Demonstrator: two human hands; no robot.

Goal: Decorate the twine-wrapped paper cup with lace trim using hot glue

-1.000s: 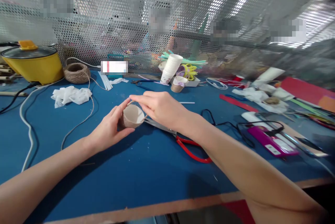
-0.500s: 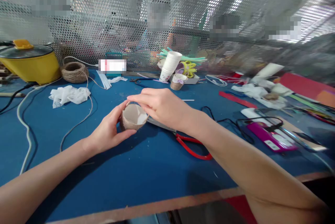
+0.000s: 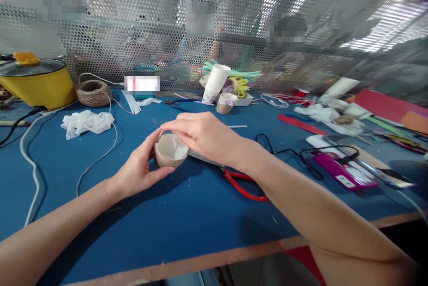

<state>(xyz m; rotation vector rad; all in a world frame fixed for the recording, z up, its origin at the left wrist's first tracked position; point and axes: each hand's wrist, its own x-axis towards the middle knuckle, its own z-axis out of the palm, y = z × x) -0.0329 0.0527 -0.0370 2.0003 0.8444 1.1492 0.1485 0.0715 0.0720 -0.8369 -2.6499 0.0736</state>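
Observation:
A small paper cup (image 3: 171,147), white inside and wrapped in brown twine outside, is tilted with its mouth toward me. My left hand (image 3: 138,167) is closed around its left side, thumb along the near wall. At the far right rim, my right hand (image 3: 203,134) presses its bent fingers against the cup; its fingertips are partly hidden, and a thin strand shows along the rim by them. Beneath my right hand lies a pair of scissors (image 3: 245,190) with red handles, its blades partly covered by the hand and cup.
A twine ball (image 3: 93,94) and a yellow pot (image 3: 43,85) stand at the left, near a crumpled white cloth (image 3: 87,123). Stacked paper cups (image 3: 217,81) and a finished-looking small basket (image 3: 226,103) are at the back. A purple power strip (image 3: 344,172) with cords lies right.
Both hands stay on the cup, with its mouth tipped slightly more toward me. The strand looping over the rim shows less than before. The view has shifted a little.

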